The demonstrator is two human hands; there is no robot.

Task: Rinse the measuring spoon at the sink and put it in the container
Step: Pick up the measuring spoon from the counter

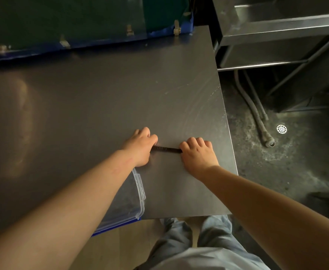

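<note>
A dark measuring spoon (166, 149) lies flat on the steel table (101, 106), only its black handle with pale markings showing. My left hand (140, 147) covers its left end and my right hand (197, 154) covers its right end, both with fingers curled down on it. The spoon's bowl is hidden under a hand. A clear plastic container (128, 203) with a blue edge sits at the table's near edge, partly under my left forearm. The steel sink (280, 22) stands at the upper right, beyond a gap.
The table's right edge (228, 123) drops to a dark wet floor with a round drain (281, 129) and grey hoses (261, 123). A blue-rimmed bin or panel (81, 43) runs along the table's far side. My legs stand below the near edge.
</note>
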